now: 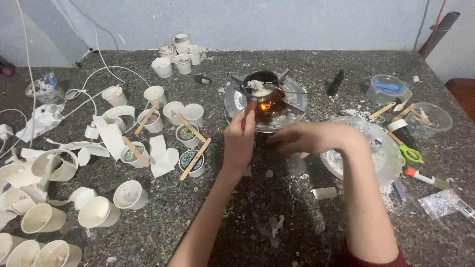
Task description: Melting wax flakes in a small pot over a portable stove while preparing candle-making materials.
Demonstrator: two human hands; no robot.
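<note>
My left hand (239,141) is closed around a brown stick (247,114) that points up at the little dark pot (264,91) on the burner (264,106), where a small flame glows. My right hand (302,138) sits just beside the burner; I cannot tell if it holds anything. Paper cups (185,133) stand to the left.

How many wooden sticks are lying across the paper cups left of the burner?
4: one on the cup near the white cable, one lower left, two on the middle cups. More may be hidden.
</note>
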